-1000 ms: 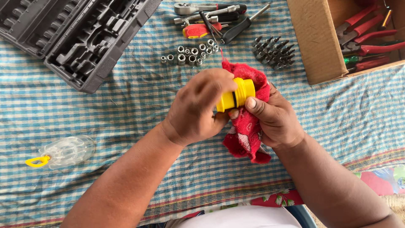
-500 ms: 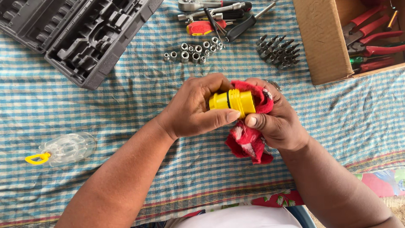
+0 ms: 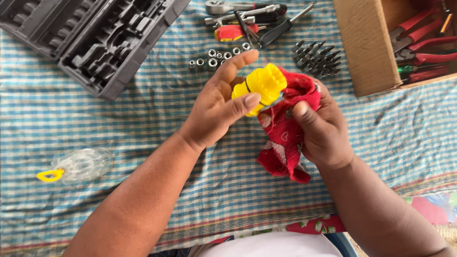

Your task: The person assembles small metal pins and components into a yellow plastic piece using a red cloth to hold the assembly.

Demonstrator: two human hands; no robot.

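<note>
Hands are seen above a blue-and-white checked cloth [image 3: 119,143]. Left hand [image 3: 216,107] is closed on a ribbed yellow plastic cylinder with a black ring [image 3: 259,85], thumb across it, index finger raised. Right hand [image 3: 323,131] is clenched on a crumpled red rag [image 3: 285,138], pressed to the cylinder's far end. Wiping is judged best done by turning the cylinder against the rag. Beyond lie small steel sockets [image 3: 216,57] and an open grey moulded tool case [image 3: 95,38].

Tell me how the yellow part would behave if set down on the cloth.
The yellow part looks like round, ribbed plastic, so probably stiff and light. Laid on its side it may roll; the ribs and the checked cloth should slow it.
</note>
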